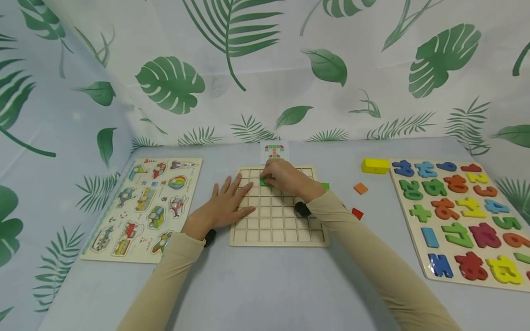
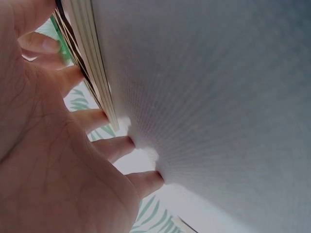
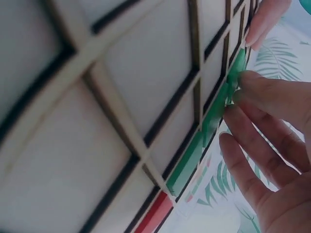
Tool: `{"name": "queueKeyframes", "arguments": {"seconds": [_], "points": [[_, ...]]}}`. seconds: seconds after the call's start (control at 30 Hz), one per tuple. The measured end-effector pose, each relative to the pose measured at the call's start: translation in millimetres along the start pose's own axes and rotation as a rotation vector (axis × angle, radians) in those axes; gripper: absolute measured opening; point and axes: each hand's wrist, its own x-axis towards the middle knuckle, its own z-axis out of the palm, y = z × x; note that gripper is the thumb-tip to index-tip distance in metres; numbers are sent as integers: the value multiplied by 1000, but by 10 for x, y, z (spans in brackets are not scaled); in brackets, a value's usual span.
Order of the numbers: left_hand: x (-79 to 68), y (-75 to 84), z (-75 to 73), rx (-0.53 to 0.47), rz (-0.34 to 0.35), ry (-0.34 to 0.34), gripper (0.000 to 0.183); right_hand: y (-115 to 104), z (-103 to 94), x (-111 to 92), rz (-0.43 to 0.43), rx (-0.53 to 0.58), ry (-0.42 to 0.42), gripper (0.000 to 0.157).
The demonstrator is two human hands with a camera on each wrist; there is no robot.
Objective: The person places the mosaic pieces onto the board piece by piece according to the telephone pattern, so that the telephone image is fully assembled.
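Note:
A wooden grid board [image 1: 265,236] lies in the middle of the table. My right hand [image 1: 285,177] is over its far rows, pinching a green square tile [image 1: 264,182] between thumb and fingertips. In the right wrist view, other green tiles [image 3: 187,162] and a red tile [image 3: 154,216] sit in cells along the board's edge, in line with the tile at my fingertips. My left hand [image 1: 219,204] rests with spread fingers at the board's left edge, some fingertips on the board and others on the table in the left wrist view.
A pattern card [image 1: 274,147] lies behind the board. To the right are an orange tile [image 1: 360,188], a red piece [image 1: 357,213], a green piece [image 1: 325,185] and a yellow block [image 1: 375,166]. A vehicle puzzle [image 1: 141,211] lies left, a number puzzle [image 1: 422,257] far right.

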Motion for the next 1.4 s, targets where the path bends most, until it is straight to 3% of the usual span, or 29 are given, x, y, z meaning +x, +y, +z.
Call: {"name": "queueKeyframes", "arguments": {"seconds": [0.23,0.47,0.73,1.07,1.2,1.4], "points": [[-6,-3,0,3,1,-6,76,-17,0,-14,-3,-27,-5,14],[2,-15,9,12,1,-3,76,-53,-65,-119,-31,53,-18,19],[18,-1,11,19,3,1,76,-30,-401,-469,-50,162,16,22],[-12,-32,25,5,24,27,75,168,-861,-1047,51,115,95,14],[-9,-28,28,-1,31,34,75,273,-916,-1301,127,124,102,16],[-10,0,15,2,30,35,77,447,-862,-1589,249,147,9,16]]}}
